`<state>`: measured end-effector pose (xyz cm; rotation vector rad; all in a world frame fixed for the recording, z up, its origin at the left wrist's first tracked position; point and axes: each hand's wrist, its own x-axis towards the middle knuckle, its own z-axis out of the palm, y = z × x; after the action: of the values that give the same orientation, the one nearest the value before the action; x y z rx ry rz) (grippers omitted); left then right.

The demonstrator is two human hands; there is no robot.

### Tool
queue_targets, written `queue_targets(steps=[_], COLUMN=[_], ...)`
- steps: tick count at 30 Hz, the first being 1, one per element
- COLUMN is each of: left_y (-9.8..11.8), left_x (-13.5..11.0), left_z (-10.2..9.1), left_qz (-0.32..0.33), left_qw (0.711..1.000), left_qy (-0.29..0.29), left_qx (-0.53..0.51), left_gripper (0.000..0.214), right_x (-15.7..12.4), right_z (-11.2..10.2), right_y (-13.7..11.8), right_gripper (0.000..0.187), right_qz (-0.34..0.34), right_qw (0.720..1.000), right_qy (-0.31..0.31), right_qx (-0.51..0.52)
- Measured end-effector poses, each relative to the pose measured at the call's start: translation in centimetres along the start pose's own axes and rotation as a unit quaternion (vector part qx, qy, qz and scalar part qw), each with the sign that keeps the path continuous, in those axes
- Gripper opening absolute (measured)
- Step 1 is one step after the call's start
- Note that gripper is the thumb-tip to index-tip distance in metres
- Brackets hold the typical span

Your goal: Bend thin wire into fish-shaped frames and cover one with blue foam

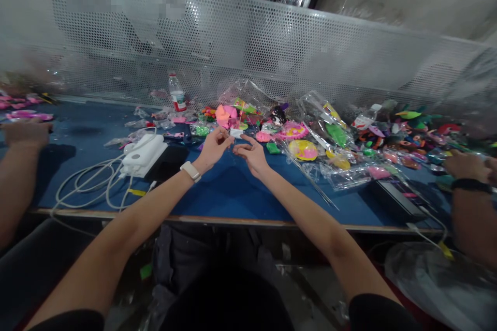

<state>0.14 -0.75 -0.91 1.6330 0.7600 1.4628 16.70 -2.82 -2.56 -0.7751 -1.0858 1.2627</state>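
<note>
Close together above the blue table, my two hands meet at a small white tag [235, 133]. My left hand [213, 149], with a light band on its wrist, pinches at the tag's left side. Fingers bent inward, my right hand [254, 156] is closed just to the right and below; what lies between its fingertips is too small to make out. Right behind the hands sits a pink and orange foam piece [226, 115] among clear plastic bags. A yellow and pink round piece [303, 150] lies to the right of my right hand.
A white power strip [144, 154] with coiled cables lies left. Thin metal rods [316, 184] and a black box [399, 200] are on the right. Bottles [177, 94] stand near the perforated metal screen [248, 51]. Other people's hands [27, 133] work at both sides.
</note>
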Motion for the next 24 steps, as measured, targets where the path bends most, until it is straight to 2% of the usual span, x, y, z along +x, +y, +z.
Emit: queue_targets(steps=[6,13,18,24], left_y=[-0.01,0.19,0.15,0.22], left_x=[0.18,0.13,0.12,0.22], left_z=[-0.03,0.08,0.02,-0.02], left_qz=[0.000,-0.002,-0.001,0.000], left_qw=[1.000,0.999,0.999,0.999], left_qy=[0.011,0.013,0.016,0.012], left_qx=[-0.029,-0.040,-0.042,-0.035], left_gripper=[0.035,0.036,0.039,0.040], right_x=[-0.11,-0.46,-0.57,-0.71], right_z=[-0.21,0.07,0.27,0.53], right_y=[-0.05,0.02,-0.03,-0.16], right_gripper=[0.070,0.079,0.085,0.083], right_qz=[-0.026,-0.066,-0.067,-0.080], right_qw=[0.999,0.995,0.995,0.993], right_qy=[-0.003,0.001,0.003,0.001], right_qx=[-0.030,-0.069,-0.076,-0.083])
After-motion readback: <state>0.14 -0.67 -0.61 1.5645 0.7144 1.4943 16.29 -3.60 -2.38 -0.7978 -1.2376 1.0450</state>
